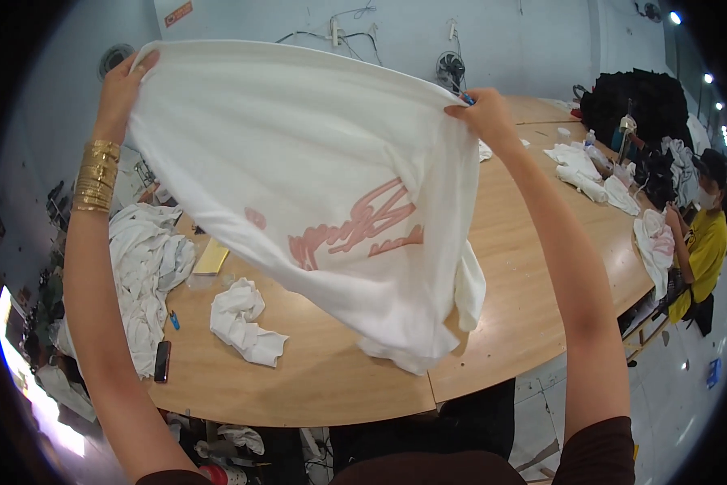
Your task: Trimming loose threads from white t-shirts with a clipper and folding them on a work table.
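Note:
A white garment (pixel 250 153) with pinkish-red script print hangs stretched in the air above the table. My left hand (pixel 125 85), raised at the upper left, is closed on one top corner of it. At the other top corner, my right hand (pixel 485 117) pinches the cloth. A small blue tool (pixel 466 98), perhaps thread snips, sticks out between the right hand's fingers. The garment's lower folds droop close to the tabletop, and whether they touch it I cannot tell.
On the wooden table (pixel 525 267) lie a heap of white cloth (pixel 141 271), a crumpled white piece (pixel 246 323), a phone (pixel 162 361), small blue snips (pixel 174 320) and a yellow pad (pixel 211 257). A black pile (pixel 634 105) stands at the far right. A person in yellow (pixel 707 250) sits at the right edge.

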`<action>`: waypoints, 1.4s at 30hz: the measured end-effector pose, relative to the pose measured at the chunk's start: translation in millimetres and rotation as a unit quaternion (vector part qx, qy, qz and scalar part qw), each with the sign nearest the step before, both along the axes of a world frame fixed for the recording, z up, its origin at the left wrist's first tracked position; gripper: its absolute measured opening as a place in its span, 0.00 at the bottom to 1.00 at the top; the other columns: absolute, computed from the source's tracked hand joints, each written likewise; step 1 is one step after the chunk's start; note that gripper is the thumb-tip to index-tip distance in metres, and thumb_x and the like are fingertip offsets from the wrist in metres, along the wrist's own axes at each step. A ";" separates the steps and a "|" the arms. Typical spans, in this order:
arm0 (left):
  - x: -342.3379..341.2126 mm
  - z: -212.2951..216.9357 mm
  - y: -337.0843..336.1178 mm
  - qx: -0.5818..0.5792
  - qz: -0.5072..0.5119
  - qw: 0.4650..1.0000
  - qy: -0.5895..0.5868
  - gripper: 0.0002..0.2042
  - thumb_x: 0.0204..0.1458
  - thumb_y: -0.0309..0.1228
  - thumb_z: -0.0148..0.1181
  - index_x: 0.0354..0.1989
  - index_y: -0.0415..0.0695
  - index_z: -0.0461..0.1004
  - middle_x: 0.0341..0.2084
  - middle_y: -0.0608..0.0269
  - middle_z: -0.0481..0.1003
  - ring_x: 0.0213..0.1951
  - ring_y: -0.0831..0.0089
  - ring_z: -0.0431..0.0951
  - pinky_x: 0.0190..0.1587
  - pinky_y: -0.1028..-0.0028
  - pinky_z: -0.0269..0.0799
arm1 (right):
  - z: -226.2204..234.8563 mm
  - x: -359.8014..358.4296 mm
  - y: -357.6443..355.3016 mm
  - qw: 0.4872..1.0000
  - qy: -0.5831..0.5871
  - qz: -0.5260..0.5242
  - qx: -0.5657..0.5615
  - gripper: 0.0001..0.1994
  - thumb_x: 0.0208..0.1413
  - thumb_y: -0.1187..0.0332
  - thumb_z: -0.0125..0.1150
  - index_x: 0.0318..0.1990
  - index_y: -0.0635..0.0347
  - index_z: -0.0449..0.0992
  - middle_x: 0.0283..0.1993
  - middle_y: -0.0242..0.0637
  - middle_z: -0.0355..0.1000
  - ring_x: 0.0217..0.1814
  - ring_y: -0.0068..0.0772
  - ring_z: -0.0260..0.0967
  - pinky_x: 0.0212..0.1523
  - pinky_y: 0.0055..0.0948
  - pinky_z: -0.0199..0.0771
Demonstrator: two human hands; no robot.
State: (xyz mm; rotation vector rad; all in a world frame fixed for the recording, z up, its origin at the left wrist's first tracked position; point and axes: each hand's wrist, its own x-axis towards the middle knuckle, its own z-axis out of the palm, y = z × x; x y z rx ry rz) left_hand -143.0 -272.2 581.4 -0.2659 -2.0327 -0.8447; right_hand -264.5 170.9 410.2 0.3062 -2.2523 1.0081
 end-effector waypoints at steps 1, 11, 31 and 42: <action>-0.7 -2.8 -7.1 -0.002 0.024 1.000 0.012 0.19 0.50 0.41 0.57 0.46 0.40 0.73 0.37 0.64 0.75 0.38 0.78 0.74 0.42 0.79 0.67 | 3.9 -0.1 7.0 1.000 -0.005 -0.019 0.007 0.14 0.40 0.58 0.65 0.28 0.61 0.77 0.24 0.45 0.72 0.28 0.45 0.70 0.32 0.37 0.67; -7.8 -20.9 -71.1 0.017 0.042 0.999 0.011 0.20 0.50 0.42 0.58 0.45 0.40 0.73 0.36 0.63 0.75 0.36 0.79 0.73 0.42 0.80 0.66 | 32.7 26.5 63.3 0.985 0.020 -0.153 0.081 0.14 0.41 0.57 0.65 0.29 0.59 0.77 0.29 0.40 0.74 0.34 0.41 0.70 0.36 0.36 0.68; -3.4 -40.5 -173.3 0.048 0.088 0.986 -0.132 0.19 0.51 0.43 0.56 0.46 0.43 0.71 0.34 0.70 0.73 0.35 0.82 0.71 0.39 0.81 0.66 | 52.7 38.4 76.2 0.983 -0.119 0.086 -0.107 0.15 0.42 0.57 0.66 0.21 0.56 0.69 0.15 0.22 0.55 0.15 0.15 0.47 0.16 0.20 0.43; 5.1 -91.7 -99.4 0.032 -0.086 0.941 -0.325 0.10 0.51 0.35 0.54 0.35 0.43 0.74 0.20 0.80 0.65 0.20 0.90 0.58 0.22 0.86 0.54 | 41.7 32.1 104.8 0.971 -0.133 0.080 -0.183 0.12 0.45 0.59 0.64 0.24 0.56 0.71 0.15 0.22 0.57 0.14 0.14 0.48 0.15 0.20 0.43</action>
